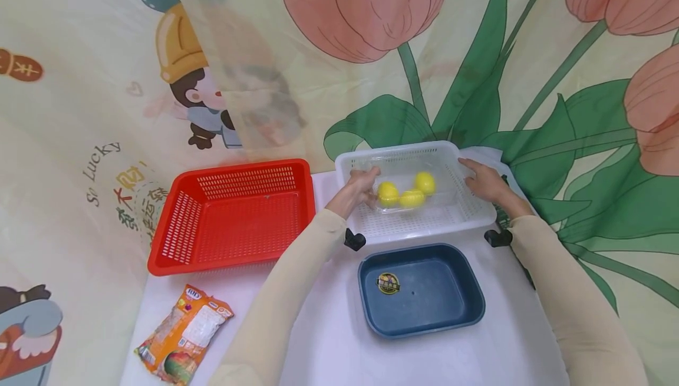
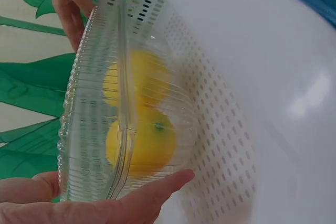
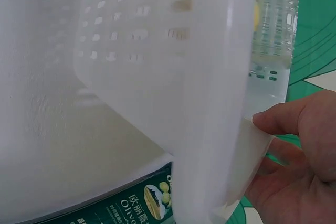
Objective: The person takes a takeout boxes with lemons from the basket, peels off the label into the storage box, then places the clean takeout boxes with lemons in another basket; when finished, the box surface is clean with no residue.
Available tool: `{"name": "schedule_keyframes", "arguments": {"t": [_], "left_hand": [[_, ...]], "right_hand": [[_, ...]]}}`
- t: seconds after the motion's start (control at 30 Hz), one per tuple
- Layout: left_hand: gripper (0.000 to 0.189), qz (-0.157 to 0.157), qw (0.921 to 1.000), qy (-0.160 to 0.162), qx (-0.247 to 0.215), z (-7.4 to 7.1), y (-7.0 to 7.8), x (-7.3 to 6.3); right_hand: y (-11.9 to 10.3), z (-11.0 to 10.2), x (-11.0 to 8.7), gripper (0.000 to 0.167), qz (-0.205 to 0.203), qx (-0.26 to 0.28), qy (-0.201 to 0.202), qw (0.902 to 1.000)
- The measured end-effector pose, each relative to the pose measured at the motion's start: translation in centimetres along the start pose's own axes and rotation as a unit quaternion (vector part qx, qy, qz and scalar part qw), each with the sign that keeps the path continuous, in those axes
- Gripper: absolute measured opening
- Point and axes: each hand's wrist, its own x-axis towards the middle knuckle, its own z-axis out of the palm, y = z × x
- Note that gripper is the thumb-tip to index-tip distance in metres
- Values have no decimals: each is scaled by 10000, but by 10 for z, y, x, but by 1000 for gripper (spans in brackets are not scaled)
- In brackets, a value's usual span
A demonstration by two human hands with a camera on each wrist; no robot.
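Note:
A clear plastic box (image 1: 398, 169) with yellow fruits (image 1: 412, 198) inside sits in the white basket (image 1: 435, 233). At the box's left end, my left hand (image 1: 361, 187) grips it, thumb and fingers on either side; the left wrist view shows the ribbed box wall (image 2: 86, 114) and two fruits close up. My right hand (image 1: 485, 182) holds the basket's right rim, with the thumb on the rim and the other fingers curled below it in the right wrist view. Part of those fingers is hidden behind the rim.
Left of the white basket stands a red basket (image 1: 239, 221). A dark blue tray (image 1: 424, 297) with a round sticker lies in front. An orange snack bag (image 1: 185, 333) is at the front left. A green printed box (image 3: 147, 203) shows beneath the white basket's right side.

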Motion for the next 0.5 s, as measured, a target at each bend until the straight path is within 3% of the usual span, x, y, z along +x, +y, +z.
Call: {"name": "schedule_keyframes", "arguments": {"t": [0.5], "left_hand": [[85,-359,9980,256,456,0,-1,5]], "right_hand": [[2,3,2,60,26,67,-15,10000]]}}
